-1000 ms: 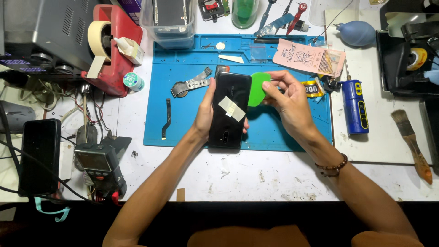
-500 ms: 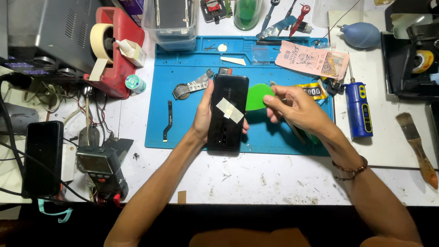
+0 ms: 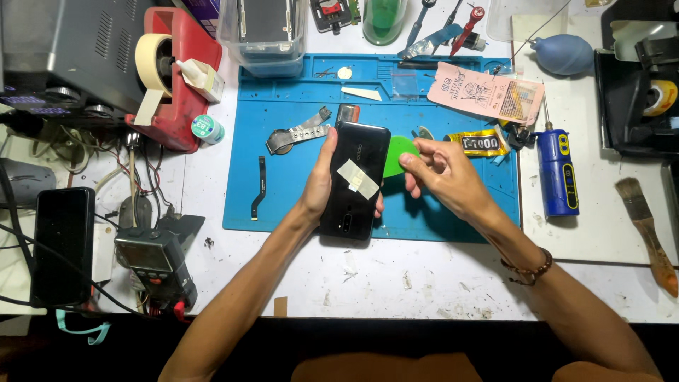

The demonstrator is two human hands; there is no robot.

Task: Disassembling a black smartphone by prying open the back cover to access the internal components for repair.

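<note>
head | black phone (image 3: 353, 180), taped back | left hand (image 3: 320, 185) grips it | right hand (image 3: 438, 173) pinches green pick (image 3: 397, 154)

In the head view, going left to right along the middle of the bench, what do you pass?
Black phone lying flat → thin flex cable → left hand → black phone with tape → green pick → right hand → blue electric screwdriver → brush.
</note>
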